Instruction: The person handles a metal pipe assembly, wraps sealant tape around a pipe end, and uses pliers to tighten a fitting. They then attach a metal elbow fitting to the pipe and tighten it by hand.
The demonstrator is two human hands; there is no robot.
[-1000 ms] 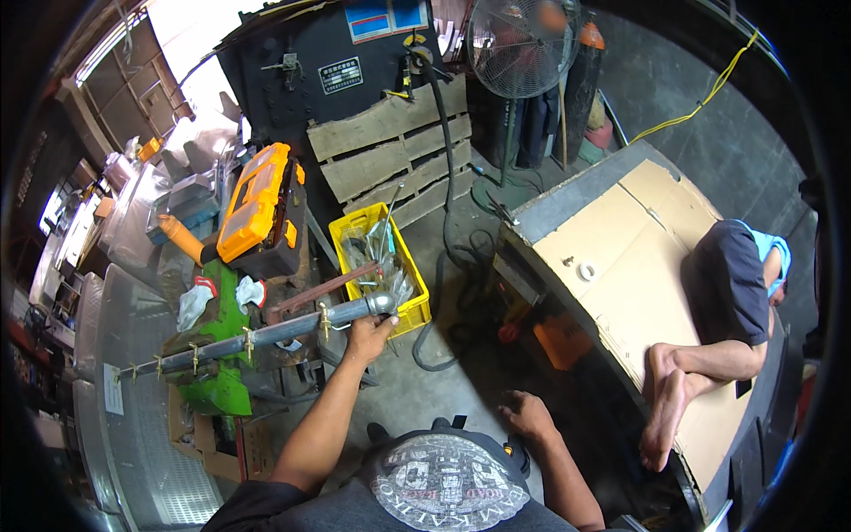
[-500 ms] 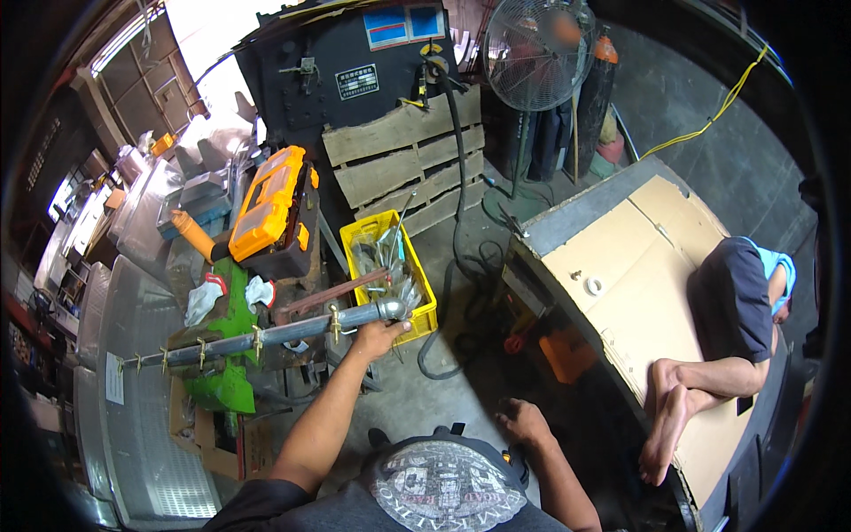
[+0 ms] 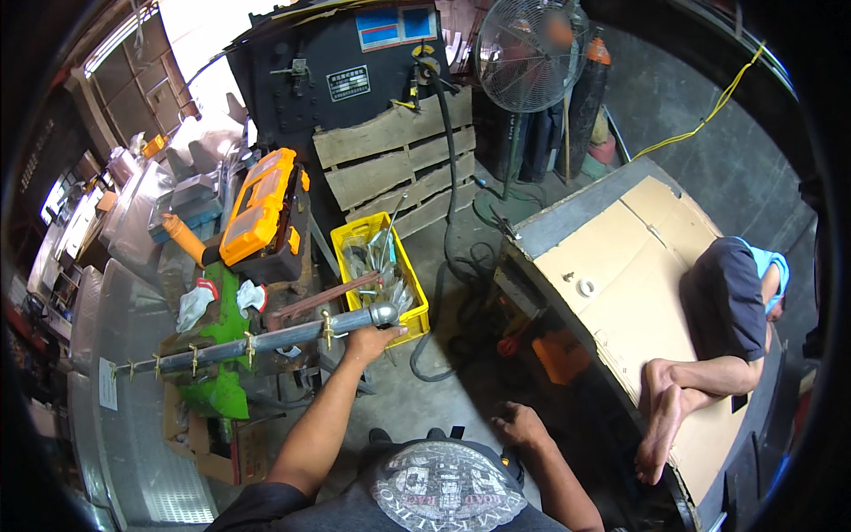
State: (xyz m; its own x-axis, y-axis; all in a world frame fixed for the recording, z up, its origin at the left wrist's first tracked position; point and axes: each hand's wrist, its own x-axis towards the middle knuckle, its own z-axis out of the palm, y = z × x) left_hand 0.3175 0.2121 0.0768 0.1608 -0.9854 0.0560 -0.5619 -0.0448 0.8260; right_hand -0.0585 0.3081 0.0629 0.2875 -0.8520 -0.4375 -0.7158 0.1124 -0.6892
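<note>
The left hand (image 3: 370, 340) grips the near end of a long grey pipe (image 3: 266, 340), fingers curled under it just behind its rounded end fitting. The pipe runs level to the person's left, with several small brass fittings (image 3: 327, 329) set along it, and passes in front of a green machine (image 3: 222, 355). Its gripped end sits just beside a yellow crate (image 3: 415, 310) holding loose metal parts. An orange case (image 3: 257, 217) rests above the green machine, and a wooden pallet (image 3: 394, 164) leans against a dark cabinet (image 3: 337, 80) behind the crate.

The right hand (image 3: 521, 426) hangs low near the person's waist, fingers loosely spread and holding nothing, well apart from the pipe.

To the right, another person (image 3: 727, 328) lies on flat cardboard (image 3: 612, 257) spread over a raised platform, bare feet crossed at the near end. A standing fan (image 3: 530, 53) is at the back, next to gas cylinders (image 3: 589, 89). Black hose (image 3: 452, 266) coils on the floor between crate and platform.
</note>
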